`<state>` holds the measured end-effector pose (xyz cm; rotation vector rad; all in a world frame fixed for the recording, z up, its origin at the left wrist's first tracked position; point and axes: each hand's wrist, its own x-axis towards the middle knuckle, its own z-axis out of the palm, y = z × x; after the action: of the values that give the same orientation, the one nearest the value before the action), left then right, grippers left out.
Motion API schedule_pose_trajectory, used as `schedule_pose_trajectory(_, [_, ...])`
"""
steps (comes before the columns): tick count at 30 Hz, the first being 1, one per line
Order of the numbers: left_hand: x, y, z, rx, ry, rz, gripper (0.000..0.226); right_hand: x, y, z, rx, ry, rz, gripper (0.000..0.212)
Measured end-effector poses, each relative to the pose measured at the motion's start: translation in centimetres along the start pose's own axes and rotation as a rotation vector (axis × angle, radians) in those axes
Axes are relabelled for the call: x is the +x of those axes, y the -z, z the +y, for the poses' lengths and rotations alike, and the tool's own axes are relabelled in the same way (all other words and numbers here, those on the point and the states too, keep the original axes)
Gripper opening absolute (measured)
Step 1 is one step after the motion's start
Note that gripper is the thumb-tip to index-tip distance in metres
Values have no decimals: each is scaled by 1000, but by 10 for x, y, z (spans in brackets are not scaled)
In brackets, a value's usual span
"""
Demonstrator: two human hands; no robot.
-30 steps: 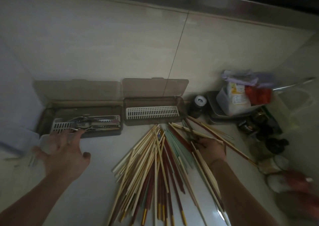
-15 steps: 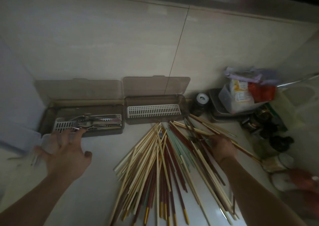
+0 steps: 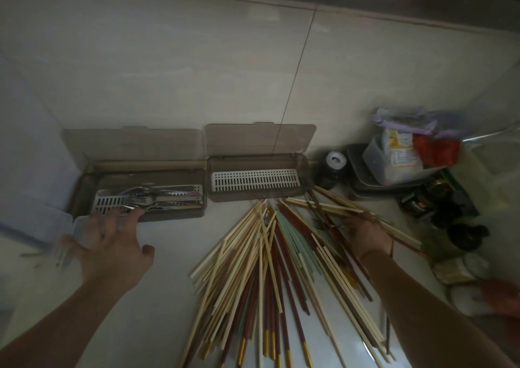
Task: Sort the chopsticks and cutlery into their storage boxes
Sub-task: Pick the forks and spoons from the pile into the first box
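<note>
The big pile of chopsticks (image 3: pixel 264 277) fans out toward 6 o'clock. The empty box (image 3: pixel 254 180) lies sideways at 12 o'clock. The right hand (image 3: pixel 365 231), nearer, pinches some sticks. The left hand (image 3: pixel 112 241) is spread flat.

My 2 forearms are bare right to the bottom edge, with no sleeve showing on either. My left hand (image 3: pixel 111 244) wears nothing I can make out. At the wrist of my right hand (image 3: pixel 365 231) sits 1 thin dark cord, like a bracelet.
</note>
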<state>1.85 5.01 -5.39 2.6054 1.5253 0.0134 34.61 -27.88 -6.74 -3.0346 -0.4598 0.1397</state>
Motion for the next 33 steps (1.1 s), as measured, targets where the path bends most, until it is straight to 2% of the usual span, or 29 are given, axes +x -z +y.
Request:
schedule_pose_trajectory(2, [0,0,-1,0,-6,2,73,2,3,2,-34,69,-42,13])
schedule_pose_trajectory(5, [0,2,0,-6,-10,6,73,3,6,3,-63,124,-75,23])
schedule_pose_trajectory(12, [0,0,-2,-7,-10,7,75,2,10,0,-161,294,43,19])
schedule_pose_trajectory(15, [0,0,0,0,0,-5,76,0,8,1,-108,384,85,15])
schedule_pose_trajectory(20, [2,-3,-2,26,-11,6,73,-7,5,5,-17,505,186,39])
schedule_pose_trajectory(25, [1,-3,-3,43,-8,6,75,-4,17,18,-191,506,191,40])
schedule_pose_trajectory(29, [1,-1,-1,50,1,-14,76,-5,40,23,-394,452,224,25])
schedule_pose_trajectory(33, [1,-1,-3,44,-4,-11,76,-9,55,27,-383,220,126,17])
